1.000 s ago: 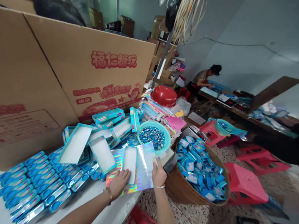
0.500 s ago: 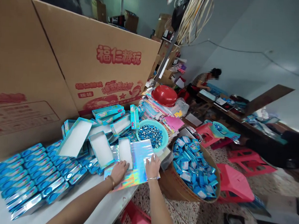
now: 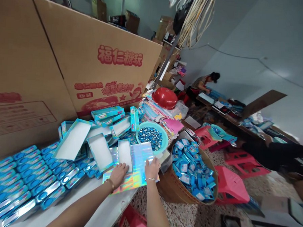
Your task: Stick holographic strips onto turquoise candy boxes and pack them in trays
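On the white table lies a shiny holographic sheet [image 3: 140,157] with a rainbow sheen. A shallow blue-edged box tray [image 3: 125,154], white inside, rests on its left part. My left hand [image 3: 119,176] lies at the tray's lower end, fingers stretched over the edge and touching it. On the right side of the sheet is my right hand [image 3: 152,169], thumb and fingers apart, pressing on the surface. Another white-bottomed tray [image 3: 100,151] leans just left of my left hand. A turquoise bowl [image 3: 166,139] of small shiny blue pieces stands beyond the sheet.
Rows of blue packs [image 3: 31,175] fill the table's left. A big printed carton [image 3: 68,55] walls the back. Right of the table stands a round bin [image 3: 166,183] of small blue boxes, near red stools [image 3: 230,185]. A red basin [image 3: 165,97] tops stacked sheets. A person [image 3: 200,84] works farther off.
The view has turned slightly, so most things sit a little farther left. Both hands stay on the tray and sheet, with little visible movement.
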`<state>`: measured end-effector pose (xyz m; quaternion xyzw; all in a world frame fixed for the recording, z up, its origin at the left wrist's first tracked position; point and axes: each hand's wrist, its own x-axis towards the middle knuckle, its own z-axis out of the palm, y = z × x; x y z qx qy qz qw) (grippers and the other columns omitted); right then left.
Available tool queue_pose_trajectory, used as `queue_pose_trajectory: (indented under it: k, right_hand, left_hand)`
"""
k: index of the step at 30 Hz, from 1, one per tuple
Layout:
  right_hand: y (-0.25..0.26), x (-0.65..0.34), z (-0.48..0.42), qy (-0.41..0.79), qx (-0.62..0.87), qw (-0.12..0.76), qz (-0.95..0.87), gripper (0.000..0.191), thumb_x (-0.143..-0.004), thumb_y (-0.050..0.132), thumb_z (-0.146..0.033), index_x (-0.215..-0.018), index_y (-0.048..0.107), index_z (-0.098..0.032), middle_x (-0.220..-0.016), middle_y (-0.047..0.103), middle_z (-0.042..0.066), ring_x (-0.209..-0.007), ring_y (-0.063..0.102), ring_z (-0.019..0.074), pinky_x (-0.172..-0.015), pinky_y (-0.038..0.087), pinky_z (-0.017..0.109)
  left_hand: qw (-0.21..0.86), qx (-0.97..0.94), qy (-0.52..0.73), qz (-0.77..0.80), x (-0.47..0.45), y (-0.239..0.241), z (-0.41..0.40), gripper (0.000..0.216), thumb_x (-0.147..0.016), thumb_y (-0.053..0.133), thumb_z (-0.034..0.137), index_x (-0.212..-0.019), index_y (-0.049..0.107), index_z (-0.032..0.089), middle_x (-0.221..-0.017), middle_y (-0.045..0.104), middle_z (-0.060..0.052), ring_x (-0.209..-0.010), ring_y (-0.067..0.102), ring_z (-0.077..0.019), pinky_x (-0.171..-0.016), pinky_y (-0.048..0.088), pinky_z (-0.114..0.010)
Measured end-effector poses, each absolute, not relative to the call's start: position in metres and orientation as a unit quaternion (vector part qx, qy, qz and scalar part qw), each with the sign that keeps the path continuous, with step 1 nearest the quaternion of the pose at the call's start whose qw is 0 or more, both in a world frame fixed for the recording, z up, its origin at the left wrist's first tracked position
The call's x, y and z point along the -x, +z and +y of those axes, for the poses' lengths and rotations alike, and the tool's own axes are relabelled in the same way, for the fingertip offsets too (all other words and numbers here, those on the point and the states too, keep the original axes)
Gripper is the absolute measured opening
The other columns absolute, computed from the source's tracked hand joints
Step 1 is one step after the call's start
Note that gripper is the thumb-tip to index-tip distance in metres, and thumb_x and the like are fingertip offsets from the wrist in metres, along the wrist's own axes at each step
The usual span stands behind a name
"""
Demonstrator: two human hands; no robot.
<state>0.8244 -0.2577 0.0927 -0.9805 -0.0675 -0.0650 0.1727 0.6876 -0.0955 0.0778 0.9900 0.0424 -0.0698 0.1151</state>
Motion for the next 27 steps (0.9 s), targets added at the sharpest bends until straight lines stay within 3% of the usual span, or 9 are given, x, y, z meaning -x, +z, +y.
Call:
queue_pose_trajectory:
  k: [6,11,16,23,27]
  right_hand:
    - [0.100,-0.821,-0.254,-0.035,0.989,0.125,-0.077,0.043,-0.091,0.046,-0.035,-0.126,0.059,-0.014,-0.136,0.049,0.018,-0.119,0.046,0.0337,-0.093,0.038,0.041]
    - [0.103,-0.823,-0.252,-0.040,0.990,0.121,-0.066,0.051,-0.091,0.047,-0.034,-0.132,0.052,-0.005,-0.129,0.054,0.022,-0.117,0.048,0.0334,-0.098,0.036,0.039]
    - [0.112,-0.818,-0.249,-0.032,0.990,0.115,-0.074,0.037,-0.090,0.049,-0.034,-0.118,0.065,-0.014,-0.132,0.052,0.019,-0.118,0.048,0.0334,-0.094,0.038,0.040]
    - [0.123,-0.795,-0.240,-0.041,0.989,0.092,-0.106,0.043,-0.089,0.051,-0.033,-0.127,0.057,-0.015,-0.145,0.042,0.020,-0.134,0.036,0.0379,-0.104,0.028,0.051]
    - [0.133,-0.796,-0.238,-0.048,0.986,0.132,-0.090,0.049,-0.091,0.047,-0.028,-0.138,0.047,-0.015,-0.135,0.052,0.019,-0.121,0.051,0.0325,-0.097,0.038,0.042]
  left_hand:
    - [0.112,-0.990,-0.074,0.040,-0.691,0.075,-0.095,0.039,-0.090,0.033,0.004,-0.120,0.052,0.020,-0.113,0.054,-0.010,-0.101,0.052,-0.0243,-0.088,0.041,-0.040]
    - [0.126,-0.988,-0.078,0.045,-0.692,0.076,-0.095,0.041,-0.089,0.033,0.003,-0.121,0.052,0.020,-0.114,0.054,-0.010,-0.102,0.051,-0.0245,-0.088,0.040,-0.040]
    - [0.131,-0.987,-0.081,0.052,-0.695,0.080,-0.096,0.039,-0.089,0.033,0.003,-0.118,0.053,0.020,-0.114,0.054,-0.010,-0.103,0.051,-0.0249,-0.088,0.040,-0.040]
    - [0.144,-0.985,-0.078,0.057,-0.698,0.082,-0.098,0.032,-0.092,0.038,0.010,-0.118,0.055,0.020,-0.112,0.054,-0.011,-0.104,0.052,-0.0268,-0.088,0.040,-0.041]
    - [0.143,-0.985,-0.080,0.052,-0.697,0.082,-0.098,0.033,-0.092,0.038,0.011,-0.119,0.055,0.019,-0.112,0.055,-0.011,-0.103,0.052,-0.0272,-0.087,0.040,-0.041]
